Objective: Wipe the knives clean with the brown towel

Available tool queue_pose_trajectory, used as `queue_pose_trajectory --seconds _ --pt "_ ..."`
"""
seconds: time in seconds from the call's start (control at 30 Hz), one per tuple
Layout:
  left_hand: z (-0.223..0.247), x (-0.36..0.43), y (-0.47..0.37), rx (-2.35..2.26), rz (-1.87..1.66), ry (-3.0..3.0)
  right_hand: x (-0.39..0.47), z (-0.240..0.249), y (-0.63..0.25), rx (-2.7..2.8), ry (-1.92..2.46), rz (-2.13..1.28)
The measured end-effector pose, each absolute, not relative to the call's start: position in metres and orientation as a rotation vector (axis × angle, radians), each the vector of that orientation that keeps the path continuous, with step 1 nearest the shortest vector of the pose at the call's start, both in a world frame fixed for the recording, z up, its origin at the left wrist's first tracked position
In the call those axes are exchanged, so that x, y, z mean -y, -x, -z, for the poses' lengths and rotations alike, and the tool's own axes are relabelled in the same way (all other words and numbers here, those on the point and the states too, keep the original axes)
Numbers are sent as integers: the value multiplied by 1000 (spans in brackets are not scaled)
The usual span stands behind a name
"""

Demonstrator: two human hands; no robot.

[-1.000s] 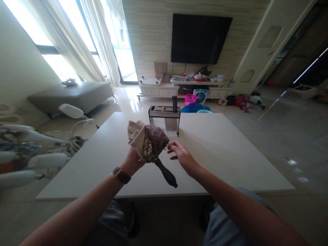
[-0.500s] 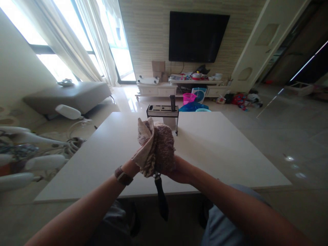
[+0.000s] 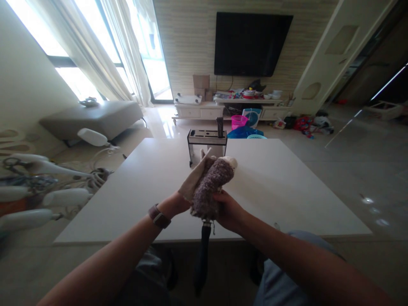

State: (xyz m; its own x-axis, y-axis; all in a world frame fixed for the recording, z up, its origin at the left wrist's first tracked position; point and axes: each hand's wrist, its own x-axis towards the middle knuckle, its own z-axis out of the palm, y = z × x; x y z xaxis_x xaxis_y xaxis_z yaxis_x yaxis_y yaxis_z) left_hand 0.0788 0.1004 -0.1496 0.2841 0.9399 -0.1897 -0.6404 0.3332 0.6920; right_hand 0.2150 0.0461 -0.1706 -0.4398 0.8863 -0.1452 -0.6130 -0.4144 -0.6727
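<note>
A brownish-purple fuzzy cloth is bunched around a tool between my hands, above the white table's near part. The tool's black handle sticks out below the cloth, pointing toward me past the table edge; its upper part is hidden. My left hand is against the cloth's left side, its fingers mostly hidden under a paler fold. On the right side, my right hand grips the cloth, thumb on top. Beyond the cloth stands a knife rack with one dark-handled item upright in its right end.
The white table spreads out on both sides of my hands. Left of it are white lamp-like parts and coiled cables. Behind it are a pink basket, a blue bag and a low cabinet.
The cloth has turned and now leans to the right, with its fuzzy side more exposed. My right thumb has come over it. The handle has swung to point more straight down, and the view has shifted slightly.
</note>
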Motion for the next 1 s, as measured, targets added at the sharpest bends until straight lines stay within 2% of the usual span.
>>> queue_pose_trajectory --seconds 0.13,0.27,0.43,0.63,1.0 --pt "169 -99 -55 -790 -797 -759 -80 166 -237 630 751 -1687" --pt "173 -86 -44 -685 -486 -913 -111 168 -260 535 875 -1466" --pt "159 -69 -65 -834 -478 -1120 -110 172 -259 528 942 -1525" --pt "165 -65 -77 -1102 -608 -1339 -103 161 -260 632 880 -1610" --pt "154 -65 -69 -976 -567 -1378 -103 137 -270 769 659 -1575"
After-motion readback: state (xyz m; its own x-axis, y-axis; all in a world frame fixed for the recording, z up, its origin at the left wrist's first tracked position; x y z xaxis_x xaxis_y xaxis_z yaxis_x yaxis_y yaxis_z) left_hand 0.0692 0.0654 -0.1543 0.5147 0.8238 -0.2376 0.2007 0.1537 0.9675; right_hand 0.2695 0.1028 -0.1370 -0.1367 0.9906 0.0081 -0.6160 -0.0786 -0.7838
